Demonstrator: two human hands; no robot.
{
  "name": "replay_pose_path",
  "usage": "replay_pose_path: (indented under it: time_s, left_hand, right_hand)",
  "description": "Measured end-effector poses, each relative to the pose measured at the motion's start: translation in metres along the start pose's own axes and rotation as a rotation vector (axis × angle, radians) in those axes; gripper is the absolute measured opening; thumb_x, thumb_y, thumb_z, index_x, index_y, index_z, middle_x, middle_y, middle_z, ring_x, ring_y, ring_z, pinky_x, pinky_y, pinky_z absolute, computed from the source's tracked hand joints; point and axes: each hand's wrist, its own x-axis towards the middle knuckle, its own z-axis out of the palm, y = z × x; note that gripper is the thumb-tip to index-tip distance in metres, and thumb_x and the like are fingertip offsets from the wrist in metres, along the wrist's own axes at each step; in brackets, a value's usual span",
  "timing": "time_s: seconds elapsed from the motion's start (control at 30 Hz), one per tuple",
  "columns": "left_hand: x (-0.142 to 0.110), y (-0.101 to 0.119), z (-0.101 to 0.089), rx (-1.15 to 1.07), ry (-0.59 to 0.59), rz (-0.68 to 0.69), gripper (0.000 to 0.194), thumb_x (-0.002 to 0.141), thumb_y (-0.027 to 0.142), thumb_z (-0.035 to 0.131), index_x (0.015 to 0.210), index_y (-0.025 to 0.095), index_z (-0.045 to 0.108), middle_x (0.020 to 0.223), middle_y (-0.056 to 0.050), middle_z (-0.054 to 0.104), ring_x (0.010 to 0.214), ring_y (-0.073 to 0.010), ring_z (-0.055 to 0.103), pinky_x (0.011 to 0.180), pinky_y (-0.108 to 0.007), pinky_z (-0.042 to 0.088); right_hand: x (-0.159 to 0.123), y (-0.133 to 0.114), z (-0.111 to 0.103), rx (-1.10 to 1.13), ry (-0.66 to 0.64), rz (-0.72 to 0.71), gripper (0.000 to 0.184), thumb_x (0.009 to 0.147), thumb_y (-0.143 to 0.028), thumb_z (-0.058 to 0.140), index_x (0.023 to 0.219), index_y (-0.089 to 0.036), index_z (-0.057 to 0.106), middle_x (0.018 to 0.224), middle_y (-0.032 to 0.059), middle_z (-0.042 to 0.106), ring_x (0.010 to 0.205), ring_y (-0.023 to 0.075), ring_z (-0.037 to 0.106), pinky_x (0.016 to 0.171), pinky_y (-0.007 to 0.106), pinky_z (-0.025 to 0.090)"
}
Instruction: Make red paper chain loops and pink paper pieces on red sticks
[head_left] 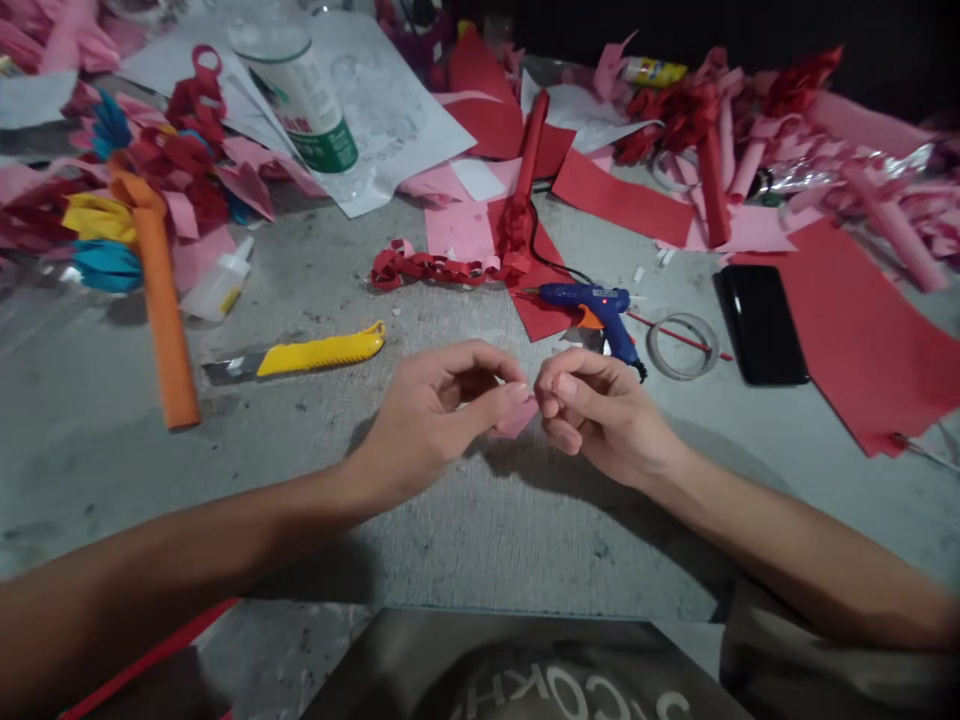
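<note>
Between the thumb and fingers of my left hand [435, 415] is a small piece of pink paper [516, 422], held just above the grey table [450, 540]. My right hand [611, 410] is closed in a pinch right beside the paper's edge; what its fingertips hold, if anything, is too small to make out. Beyond the hands lies a blue glue gun [589, 297] with an orange trigger and a small red light. A red paper chain [442, 268] lies behind the left hand, joined by a rolled red paper tube [531, 150].
A yellow box cutter [322, 350], its blade out, and an orange paper tube [166, 330] lie left. A glue bottle [219, 283] and plastic bottle [300, 100] are farther back. To the right are a tape roll [682, 346], black phone [765, 325] and red paper sheet [870, 330].
</note>
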Motion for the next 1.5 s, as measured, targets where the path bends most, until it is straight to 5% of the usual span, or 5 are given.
replay_pose_path:
  time_s: [0.17, 0.43, 0.73, 1.0, 1.5]
  left_hand:
    - [0.019, -0.009, 0.015, 0.046, -0.023, 0.166, 0.006, 0.098, 0.026, 0.074, 0.095, 0.022, 0.076, 0.088, -0.001, 0.076, 0.078, -0.0132, 0.069, 0.071, -0.027, 0.057]
    - [0.027, -0.027, 0.004, 0.372, -0.043, 0.517, 0.014, 0.097, 0.021, 0.078, 0.109, 0.026, 0.077, 0.101, -0.002, 0.08, 0.086, -0.0156, 0.071, 0.077, -0.032, 0.059]
    - [0.025, -0.026, 0.004, 0.327, -0.063, 0.437, 0.01, 0.101, 0.02, 0.071, 0.095, 0.026, 0.076, 0.086, 0.0, 0.078, 0.075, -0.0144, 0.071, 0.069, -0.031, 0.056]
    - [0.025, -0.031, -0.002, 0.213, -0.013, 0.357, 0.011, 0.104, 0.025, 0.064, 0.094, 0.024, 0.069, 0.087, 0.0, 0.071, 0.082, -0.0153, 0.066, 0.079, -0.034, 0.055]
    - [0.026, -0.032, -0.001, 0.262, 0.061, 0.345, 0.007, 0.099, 0.02, 0.074, 0.097, 0.025, 0.079, 0.09, 0.0, 0.078, 0.08, -0.0139, 0.07, 0.075, -0.031, 0.056]
  right_hand:
    - [-0.002, -0.002, -0.01, 0.022, 0.023, -0.057, 0.014, 0.098, -0.034, 0.08, 0.097, -0.02, 0.078, 0.079, -0.0025, 0.072, 0.051, 0.0044, 0.059, 0.046, 0.016, 0.044]
    - [0.003, 0.006, -0.025, -0.092, -0.002, -0.007, 0.03, 0.099, -0.042, 0.079, 0.084, -0.017, 0.073, 0.067, -0.002, 0.069, 0.047, 0.0056, 0.058, 0.045, 0.017, 0.047]
    - [-0.002, 0.009, -0.032, -0.141, -0.011, 0.031, 0.021, 0.101, -0.034, 0.076, 0.088, -0.017, 0.077, 0.071, 0.0, 0.07, 0.05, 0.0064, 0.059, 0.045, 0.017, 0.047]
    - [0.0, 0.003, -0.028, -0.051, -0.033, 0.003, 0.015, 0.101, -0.033, 0.075, 0.103, -0.02, 0.084, 0.083, 0.0034, 0.076, 0.055, 0.0081, 0.064, 0.048, 0.019, 0.051]
    - [-0.005, 0.007, -0.03, -0.151, -0.052, -0.083, 0.028, 0.11, -0.029, 0.062, 0.13, -0.028, 0.082, 0.097, 0.0054, 0.076, 0.06, 0.0075, 0.064, 0.051, 0.02, 0.051]
